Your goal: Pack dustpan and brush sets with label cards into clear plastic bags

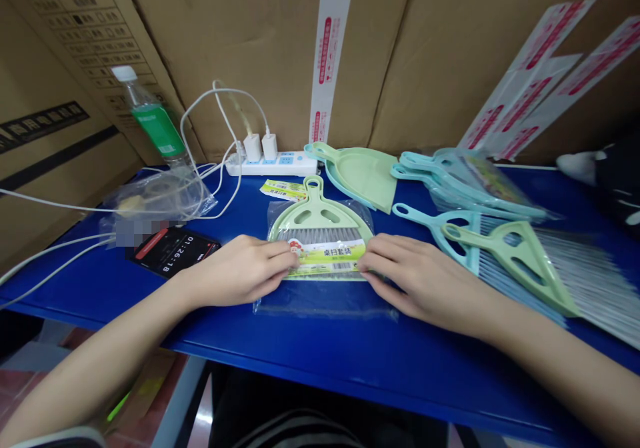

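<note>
In front of me a light green dustpan-and-brush set lies flat, its grey bristles pointing my way. A clear plastic bag lies around it, with loose film reaching toward the table's front. Across the bristles runs a yellow-green and white label. My left hand has its fingers closed at the label's left end. At the right end, the curled fingers of my right hand pinch it. Whether the label is inside or on top of the bag, I cannot tell.
Dustpans and bagged blue sets lie behind and right. Loose brushes are near my right forearm. A label, power strip, bottle and phone share the blue table. Cardboard boxes stand behind.
</note>
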The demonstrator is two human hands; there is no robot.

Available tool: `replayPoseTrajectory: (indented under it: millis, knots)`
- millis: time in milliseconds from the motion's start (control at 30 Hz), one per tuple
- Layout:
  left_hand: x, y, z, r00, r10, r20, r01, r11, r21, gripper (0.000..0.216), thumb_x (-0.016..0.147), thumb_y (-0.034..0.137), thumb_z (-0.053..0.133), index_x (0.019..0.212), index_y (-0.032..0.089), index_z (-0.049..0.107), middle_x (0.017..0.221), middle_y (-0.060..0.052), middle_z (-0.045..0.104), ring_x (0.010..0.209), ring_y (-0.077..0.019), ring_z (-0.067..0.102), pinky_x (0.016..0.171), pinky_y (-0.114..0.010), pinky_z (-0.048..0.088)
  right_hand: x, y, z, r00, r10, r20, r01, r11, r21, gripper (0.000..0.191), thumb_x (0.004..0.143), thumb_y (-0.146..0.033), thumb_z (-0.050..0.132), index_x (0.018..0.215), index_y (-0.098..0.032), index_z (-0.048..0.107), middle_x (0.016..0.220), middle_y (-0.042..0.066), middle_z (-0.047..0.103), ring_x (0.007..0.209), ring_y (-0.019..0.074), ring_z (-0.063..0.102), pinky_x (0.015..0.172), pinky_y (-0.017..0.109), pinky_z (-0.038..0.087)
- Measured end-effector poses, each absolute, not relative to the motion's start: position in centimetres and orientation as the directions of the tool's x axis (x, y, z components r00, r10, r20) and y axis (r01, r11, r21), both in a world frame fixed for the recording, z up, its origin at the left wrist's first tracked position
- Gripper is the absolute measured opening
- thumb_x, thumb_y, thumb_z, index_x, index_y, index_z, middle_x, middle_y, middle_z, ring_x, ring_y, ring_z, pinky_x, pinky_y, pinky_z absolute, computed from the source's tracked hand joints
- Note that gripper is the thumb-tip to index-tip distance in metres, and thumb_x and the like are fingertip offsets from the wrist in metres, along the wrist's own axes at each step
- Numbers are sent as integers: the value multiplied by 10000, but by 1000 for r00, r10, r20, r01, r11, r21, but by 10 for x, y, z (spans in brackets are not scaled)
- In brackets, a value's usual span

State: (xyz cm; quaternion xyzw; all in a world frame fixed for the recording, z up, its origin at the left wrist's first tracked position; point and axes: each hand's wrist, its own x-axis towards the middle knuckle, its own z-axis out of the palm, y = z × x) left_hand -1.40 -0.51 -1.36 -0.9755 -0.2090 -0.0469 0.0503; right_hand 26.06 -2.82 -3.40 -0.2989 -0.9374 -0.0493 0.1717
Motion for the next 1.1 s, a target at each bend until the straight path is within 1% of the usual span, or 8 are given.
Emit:
replayPoseTrajectory:
  millis: [100, 200, 367, 533, 700, 800, 933, 1100]
  knots:
    - [-14, -6, -14, 902, 426, 70, 429, -903, -25, 227, 957, 184, 379, 1027, 179, 595, 973, -43, 680, 741, -146, 651, 604, -248, 455, 262, -27, -36, -765, 547, 339, 563, 824, -62, 273, 930, -145, 369, 838, -192, 622, 771, 55, 640, 731, 183, 575, 736, 340, 495]
    - [-13, -5, -13, 900, 433, 44, 431, -901, 55, 227, 962, 184, 377, 1001, 185, 601, 967, -42, 687, 815, -156, 666, 654, -249, 473, 264, -27, -37, -765, 549, 337, 532, 834, -149, 279, 940, -144, 372, 875, -196, 638, 792, 52, 654, 756, 176, 590, 816, 359, 492]
    - [-13, -5, -9, 901, 433, 29, 428, -897, 114, 221, 967, 178, 374, 957, 188, 595, 926, -30, 681, 845, -161, 660, 666, -252, 469, 267, -24, -37, -754, 565, 336, 481, 822, -304, 256, 939, -161, 422, 920, -183, 677, 804, 54, 640, 757, 165, 585, 741, 321, 496]
    - [-13, -9, -10, 887, 460, 35, 456, -886, 80, 199, 952, 180, 400, 964, 193, 598, 975, -31, 654, 750, -132, 634, 604, -237, 440, 268, -24, -33, -756, 598, 266, 476, 781, -404, 287, 937, -177, 436, 1015, -217, 710, 838, 57, 628, 782, 166, 576, 706, 308, 490]
    - [-15, -11, -14, 868, 493, 50, 490, -869, 68, 202, 941, 184, 418, 1049, 194, 589, 1062, -52, 659, 857, -160, 654, 659, -252, 465, 268, -24, -32, -768, 604, 213, 479, 762, -436, 371, 937, -150, 386, 1073, -269, 709, 820, 51, 586, 780, 174, 536, 691, 315, 476]
    - [-15, -11, -14, 875, 482, 32, 477, -873, 98, 187, 936, 172, 433, 1040, 191, 588, 1027, -41, 670, 877, -165, 657, 672, -253, 462, 268, -24, -32, -785, 589, 192, 470, 769, -433, 421, 930, -116, 343, 1103, -264, 698, 796, 45, 549, 767, 173, 510, 675, 307, 467]
    - [-14, -9, -12, 886, 463, 12, 456, -877, 151, 174, 937, 151, 429, 985, 189, 592, 994, -27, 659, 837, -143, 648, 651, -232, 446, 267, -24, -31, -799, 579, 163, 476, 775, -416, 437, 935, -101, 320, 1098, -244, 699, 796, 46, 527, 776, 175, 488, 671, 305, 457]
    - [-13, -9, -10, 894, 447, 38, 438, -887, 147, 187, 932, 140, 432, 998, 194, 599, 1012, -25, 638, 760, -122, 621, 617, -222, 433, 267, -24, -32, -804, 577, 139, 488, 776, -400, 436, 934, -90, 331, 1125, -242, 692, 806, 47, 519, 784, 177, 480, 676, 311, 457]
